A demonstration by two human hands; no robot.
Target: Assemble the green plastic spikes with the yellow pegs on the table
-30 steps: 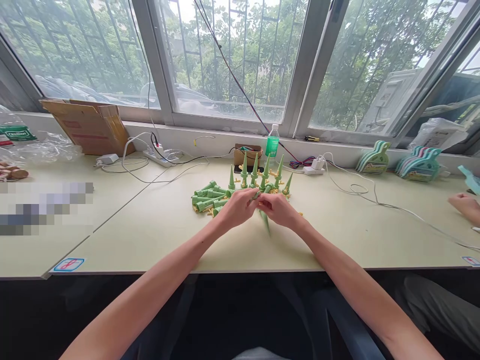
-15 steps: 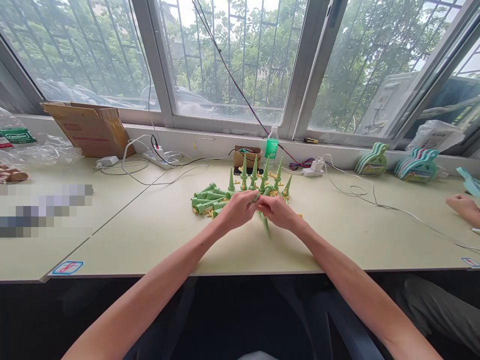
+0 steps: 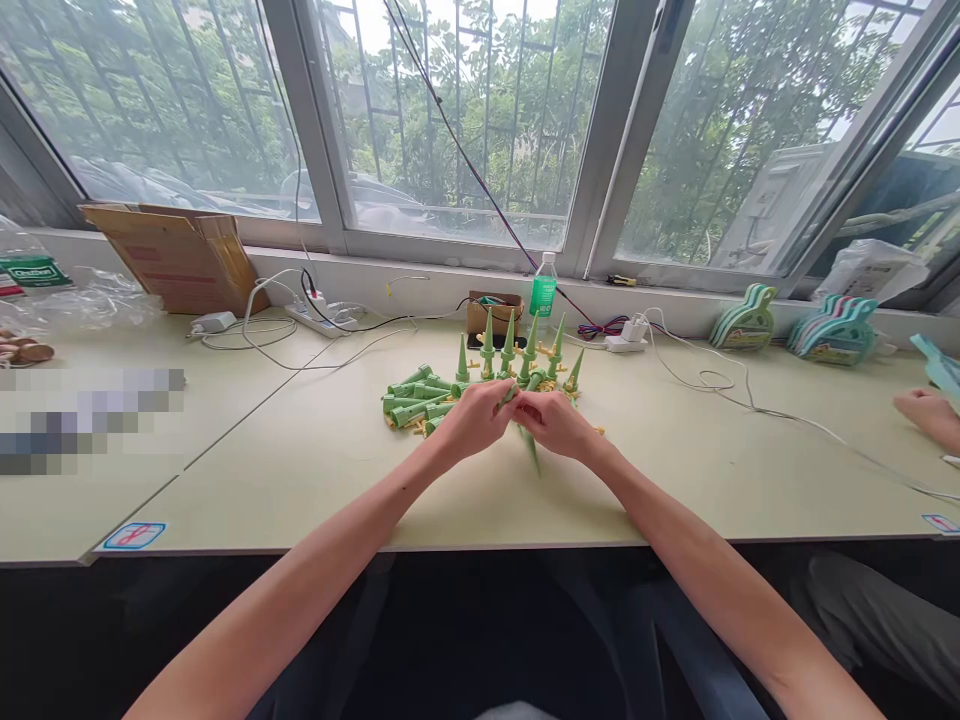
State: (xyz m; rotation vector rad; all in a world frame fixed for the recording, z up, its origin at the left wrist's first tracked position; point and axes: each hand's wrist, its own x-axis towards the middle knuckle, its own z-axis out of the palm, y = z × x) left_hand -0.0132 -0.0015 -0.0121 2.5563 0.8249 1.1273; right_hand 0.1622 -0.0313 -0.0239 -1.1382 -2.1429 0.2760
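My left hand (image 3: 480, 412) is closed round a green plastic watering spike (image 3: 508, 394), whose top shows between the fingers. Against it, my right hand (image 3: 551, 418) is pinched, fingertips meeting the left ones; whatever sits in its grip is hidden. A pointed green cone (image 3: 533, 456) extends below the hands toward me; I cannot tell whether it is part of the held piece. Behind the hands, several green spikes with yellow valves (image 3: 529, 345) stand point up. Left of my hands lies a pile of loose green spikes (image 3: 414, 402), with small yellow parts among them.
A small cardboard box (image 3: 493, 315) and a green-labelled bottle (image 3: 544, 288) stand behind the spikes. Left are a power strip (image 3: 322, 318) and large carton (image 3: 176, 262). Right are a white cable (image 3: 780, 412), green hangers (image 3: 744, 318), blue hangers (image 3: 834, 332) and another person's hand (image 3: 926, 415).
My hands hold almost the same position, pressed together. The other person's hand at the far right has shifted very slightly.
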